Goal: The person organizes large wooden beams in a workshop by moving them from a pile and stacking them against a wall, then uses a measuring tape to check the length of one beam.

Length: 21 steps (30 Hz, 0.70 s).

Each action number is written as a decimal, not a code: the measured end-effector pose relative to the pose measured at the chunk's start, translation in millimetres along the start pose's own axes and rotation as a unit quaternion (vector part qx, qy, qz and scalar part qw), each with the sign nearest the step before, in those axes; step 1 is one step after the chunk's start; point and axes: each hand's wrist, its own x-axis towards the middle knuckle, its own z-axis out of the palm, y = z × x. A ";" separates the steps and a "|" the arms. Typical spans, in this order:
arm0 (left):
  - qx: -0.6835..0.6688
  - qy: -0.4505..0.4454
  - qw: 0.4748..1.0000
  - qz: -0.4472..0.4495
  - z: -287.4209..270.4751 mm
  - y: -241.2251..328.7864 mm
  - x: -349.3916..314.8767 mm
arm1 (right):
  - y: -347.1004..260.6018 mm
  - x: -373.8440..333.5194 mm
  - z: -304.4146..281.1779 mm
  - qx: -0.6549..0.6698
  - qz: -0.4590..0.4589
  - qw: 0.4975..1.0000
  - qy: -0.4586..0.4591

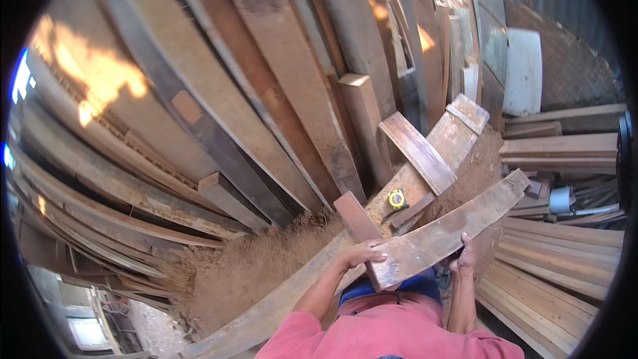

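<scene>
Nearest to us, at the lower edge: one pink shirt (379,332), worn, with blue legwear (425,284) just beyond it.

Item held: one thick wooden plank (458,226), slanting up to the right in front of the body, its face scuffed and stained. We find the left hand (362,256) closed around its near-left end, and the right hand (463,257) gripping its lower edge, thumb up against the wood.

Beyond the plank: one narrow bench (453,134), dusted with sawdust. On it we list one yellow tape measure (397,198) and one short board (419,154) lying crosswise; one small reddish block (357,217) sits at its near-left side.

Surroundings: long boards (286,66) leaning in a row, brown sawdust (239,269) at their feet; at right, we count in stacked lumber (551,252) and one pale cylinder (561,200).
</scene>
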 end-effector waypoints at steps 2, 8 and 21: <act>0.026 0.018 0.997 0.070 -15.6 -1.9 -42.9 | 20.1 -34.4 36.1 -0.014 -0.032 0.999 -0.008; -0.124 0.420 0.897 0.062 -23.4 -116.8 -191.7 | 134.1 -100.7 99.8 -0.108 -0.010 0.987 -0.120; -0.441 0.541 0.702 0.140 75.2 -300.5 -326.7 | 288.1 -161.3 94.5 -0.345 0.176 0.890 -0.242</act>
